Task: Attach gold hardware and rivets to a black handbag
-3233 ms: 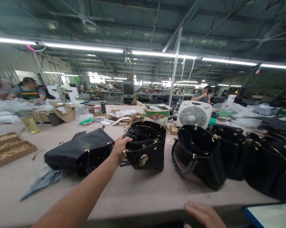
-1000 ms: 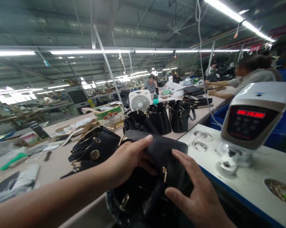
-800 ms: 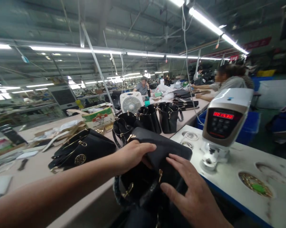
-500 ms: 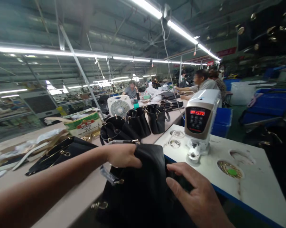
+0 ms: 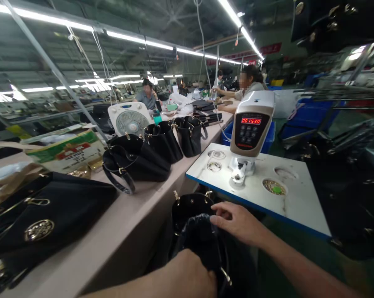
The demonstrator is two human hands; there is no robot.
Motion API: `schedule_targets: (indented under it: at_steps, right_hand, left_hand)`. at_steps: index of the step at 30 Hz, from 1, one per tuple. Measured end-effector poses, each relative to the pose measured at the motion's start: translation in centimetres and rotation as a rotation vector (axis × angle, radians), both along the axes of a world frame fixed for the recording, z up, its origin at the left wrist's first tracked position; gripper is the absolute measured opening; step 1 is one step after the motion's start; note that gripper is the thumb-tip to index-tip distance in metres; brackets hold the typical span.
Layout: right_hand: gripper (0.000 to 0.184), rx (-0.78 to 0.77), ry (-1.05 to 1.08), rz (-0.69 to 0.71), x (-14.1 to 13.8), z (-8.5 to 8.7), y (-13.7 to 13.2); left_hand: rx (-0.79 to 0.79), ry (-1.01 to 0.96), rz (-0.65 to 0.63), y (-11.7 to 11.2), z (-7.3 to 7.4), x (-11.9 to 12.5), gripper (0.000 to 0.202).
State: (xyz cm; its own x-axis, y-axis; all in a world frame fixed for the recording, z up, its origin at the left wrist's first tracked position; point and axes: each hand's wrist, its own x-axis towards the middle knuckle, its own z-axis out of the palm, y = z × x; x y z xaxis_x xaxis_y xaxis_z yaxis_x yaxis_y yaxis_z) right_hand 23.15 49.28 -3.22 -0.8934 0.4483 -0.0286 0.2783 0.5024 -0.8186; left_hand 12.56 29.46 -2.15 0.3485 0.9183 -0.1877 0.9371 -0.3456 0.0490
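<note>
I hold a black handbag [image 5: 194,231] with gold hardware low down, in the gap between the long table [image 5: 133,219] and the white machine stand [image 5: 258,190]. My left hand [image 5: 187,277] is closed in a fist on the bag's near side at the bottom of the view. My right hand [image 5: 236,221] grips the bag's far rim, fingers curled over the edge. The bag's mouth faces up and its lower part is hidden.
A black bag with a gold emblem [image 5: 40,219] lies at the left on the table. Three more black bags [image 5: 162,142] stand in a row before a white fan [image 5: 130,120] and a cardboard box [image 5: 65,151]. A machine with a red display [image 5: 252,124] stands on the white stand. Co-workers [image 5: 249,82] sit farther along.
The handbag has come off the table edge and dropped lower toward me. My view has swung right and down. Both hands have stayed on the bag.
</note>
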Motion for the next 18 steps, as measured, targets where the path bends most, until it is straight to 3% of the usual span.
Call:
schedule_targets:
  at_steps: [2, 5, 8, 12, 15, 18]
  right_hand:
    - [0.048, -0.027, -0.041, -0.008, 0.6, -0.5, -0.4]
    - [0.061, 0.045, -0.15, -0.052, 1.1, 0.1, -1.6]
    - [0.066, 0.264, -0.214, -0.018, 0.8, 1.1, -2.9]
    - [0.052, 0.524, -0.272, 0.075, 0.6, 1.5, -3.3]
    - [0.045, 0.586, -0.195, 0.061, 1.3, 1.5, -3.2]
    - [0.043, 0.622, 0.035, -0.106, 2.5, 1.8, -3.6]
  left_hand:
    - [-0.082, -0.014, -0.034, 0.2, -1.1, 0.5, 0.014]
    - [-0.172, -0.045, -0.066, 0.9, -1.5, 1.4, 0.014]
    - [-0.165, -0.085, -0.126, 2.0, -1.9, 2.5, 0.012]
    - [-0.081, -0.129, -0.124, 2.9, -2.7, 3.5, 0.014]
    - [-0.045, -0.191, -0.085, 2.7, -2.6, 3.0, 0.015]
    - [-0.031, -0.23, -0.057, 2.2, -1.8, 1.7, 0.014]
